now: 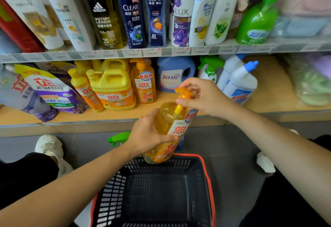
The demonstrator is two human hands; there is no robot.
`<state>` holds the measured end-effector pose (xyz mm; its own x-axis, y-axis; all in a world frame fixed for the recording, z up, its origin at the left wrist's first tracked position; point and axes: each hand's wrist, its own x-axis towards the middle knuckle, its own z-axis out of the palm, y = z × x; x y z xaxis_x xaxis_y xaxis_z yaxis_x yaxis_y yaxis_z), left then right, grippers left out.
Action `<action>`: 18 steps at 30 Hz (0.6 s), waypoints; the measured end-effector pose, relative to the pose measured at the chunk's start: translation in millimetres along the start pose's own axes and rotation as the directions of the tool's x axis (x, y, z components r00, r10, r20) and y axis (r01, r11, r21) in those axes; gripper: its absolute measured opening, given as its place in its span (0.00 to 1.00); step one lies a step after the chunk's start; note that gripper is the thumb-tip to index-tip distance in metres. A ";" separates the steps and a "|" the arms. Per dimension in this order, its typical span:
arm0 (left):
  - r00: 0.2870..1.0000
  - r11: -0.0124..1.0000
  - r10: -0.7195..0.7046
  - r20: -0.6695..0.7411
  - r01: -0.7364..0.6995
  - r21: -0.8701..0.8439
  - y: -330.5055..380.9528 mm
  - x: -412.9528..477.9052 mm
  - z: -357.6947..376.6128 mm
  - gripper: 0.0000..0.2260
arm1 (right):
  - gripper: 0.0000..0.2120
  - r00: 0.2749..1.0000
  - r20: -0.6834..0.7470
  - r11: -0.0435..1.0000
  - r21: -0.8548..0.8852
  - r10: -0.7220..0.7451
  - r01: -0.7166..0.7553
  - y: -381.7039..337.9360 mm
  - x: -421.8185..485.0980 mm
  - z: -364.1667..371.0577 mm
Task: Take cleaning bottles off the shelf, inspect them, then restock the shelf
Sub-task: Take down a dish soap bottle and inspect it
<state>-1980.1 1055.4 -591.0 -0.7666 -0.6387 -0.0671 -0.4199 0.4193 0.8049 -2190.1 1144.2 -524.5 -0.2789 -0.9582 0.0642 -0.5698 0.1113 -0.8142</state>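
**Inspect step: dish-soap pump bottle held in both hands, off the shelf**

- Lower shelf (272, 99), far left: purple-and-white refill pouches (52, 90), then yellow jug (112, 87), then a matching orange pump bottle (144, 81) standing upright.
- Left hand (148, 133): fingers and thumb wrapped round the body of the orange dish-soap pump bottle (172, 128). It carries the weight.
- The bottle is tilted, top towards the shelf. It is held in the air in front of the shelf edge and above the far end of the black basket (114, 196), touching neither.
- Right hand (202, 96): fingertips pinch the pump head (184, 93), the rest loosely curled. This looks like a check of the pump or cap.
- Right of that on the shelf: blue detergent jug (174, 74), white toilet-cleaner bottles (240, 81).
- A green spray trigger (119, 138) shows behind the left wrist; its body is hidden.

Next, as I judge it: finish the pump check, stand the bottle upright and set it beside its twin, label forward. Bare shelf in front of the blue jug looks like the slot.
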 end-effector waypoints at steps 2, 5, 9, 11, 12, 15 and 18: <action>1.000 0.981 0.012 -0.016 -0.009 0.192 6.0 -4.9 0.3 0.45 | 0.15 1.000 0.029 0.994 -0.110 0.006 -0.003 6.5 -10.0 2.0; 0.999 0.953 0.033 -0.007 -0.029 0.303 14.4 -8.4 -0.6 0.46 | 0.11 0.999 0.044 0.996 -0.086 0.026 -0.022 8.9 -18.2 3.6; 0.987 1.000 -0.010 0.163 0.007 0.024 20.7 -6.8 -11.5 0.38 | 0.10 0.990 0.131 0.992 0.115 0.043 -0.059 7.7 -21.8 -7.2; 0.966 0.985 -0.013 0.258 0.057 -0.165 21.2 -5.7 -15.8 0.34 | 0.12 0.983 0.174 0.969 0.227 0.052 -0.092 5.3 -22.9 -12.1; 0.953 0.969 -0.004 0.303 0.079 -0.234 20.9 -5.6 -17.1 0.33 | 0.13 0.980 0.193 0.951 0.291 0.048 -0.104 3.9 -23.5 -13.8; 0.911 0.926 0.060 0.409 0.102 -0.363 20.0 -4.9 -20.2 0.29 | 0.18 0.970 0.239 0.865 0.474 0.049 -0.161 -0.9 -24.1 -16.7; 0.879 0.888 0.113 0.464 0.120 -0.444 18.8 -5.4 -24.4 0.25 | 0.24 0.957 0.282 0.770 0.593 0.075 -0.235 -2.1 -23.3 -19.4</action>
<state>-1972.0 1051.0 -561.0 -0.9463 -0.2150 -0.2415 -0.2492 0.0087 0.9684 -2197.4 1171.5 -513.1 -0.0914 -0.9825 -0.1621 0.0856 0.1544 -0.9843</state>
